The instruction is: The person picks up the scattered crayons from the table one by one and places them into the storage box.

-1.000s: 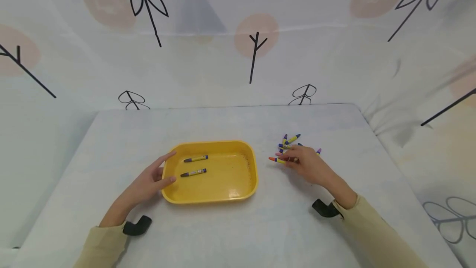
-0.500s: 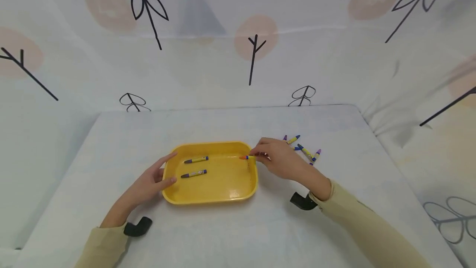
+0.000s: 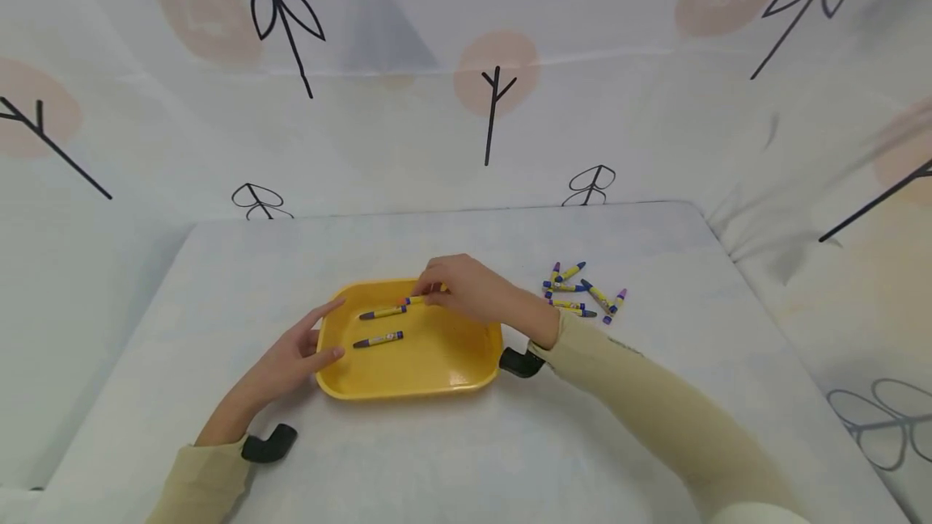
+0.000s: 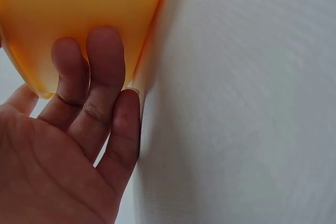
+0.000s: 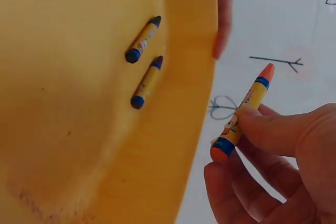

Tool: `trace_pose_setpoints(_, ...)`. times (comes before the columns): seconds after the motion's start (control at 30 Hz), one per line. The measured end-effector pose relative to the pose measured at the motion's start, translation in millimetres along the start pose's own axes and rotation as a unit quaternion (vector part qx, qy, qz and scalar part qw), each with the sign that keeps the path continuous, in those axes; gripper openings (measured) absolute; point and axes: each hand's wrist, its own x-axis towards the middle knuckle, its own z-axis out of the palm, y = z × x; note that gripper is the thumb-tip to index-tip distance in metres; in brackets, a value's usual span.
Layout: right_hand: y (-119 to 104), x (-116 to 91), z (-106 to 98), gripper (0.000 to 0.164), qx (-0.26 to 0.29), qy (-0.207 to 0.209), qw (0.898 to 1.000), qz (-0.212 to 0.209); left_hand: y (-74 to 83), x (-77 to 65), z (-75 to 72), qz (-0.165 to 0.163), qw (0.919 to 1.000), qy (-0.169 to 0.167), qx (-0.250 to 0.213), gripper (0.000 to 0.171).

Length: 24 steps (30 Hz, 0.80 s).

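A yellow tray (image 3: 429, 388) stands on the table, with two dark-tipped crayons, one farther back (image 3: 383, 313) and one nearer (image 3: 378, 340), lying in its left half. My left hand (image 3: 291, 358) grips the tray's left end; in the left wrist view its fingers (image 4: 105, 56) lie against the outer wall. Above the tray's back part, my right hand (image 3: 466, 289) pinches an orange crayon (image 5: 247, 106) between thumb and fingers, tip pointing away from the palm. In the head view the hand covers much of this crayon.
Several crayons lie in a loose pile (image 3: 568, 288) on the table right of the tray, some crossing each other. A patterned cloth wall (image 3: 408, 144) rises behind the table's back edge. My right forearm (image 3: 641, 395) crosses over the table's right part.
From the crayon pile, my right hand has moved left over the tray, carrying the orange crayon. The left hand and the tray have stayed in place.
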Motion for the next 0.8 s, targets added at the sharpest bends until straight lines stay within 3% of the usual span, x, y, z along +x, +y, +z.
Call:
trace_pose_setpoints(0.3, 5.5, 33.8, 24.3, 0.016, 0.016, -0.034, 0.999, 0.036, -0.8, 0.7, 0.6, -0.003, 1.0, -0.005, -0.004, 0.076)
trace_pose_setpoints(0.63, 6.0, 49.8, 42.6, 0.013, -0.016, -0.076, 0.996, 0.053, -1.1, -0.6, -0.1, 0.004, 0.9999, -0.006, -0.008, 0.075)
trace_pose_setpoints(0.8, 10.1, 55.3, 54.9, 0.014, 0.012, -0.088, 0.994, 0.06, -0.4, -0.6, 1.0, 0.002, 1.0, -0.006, -0.006, 0.074)
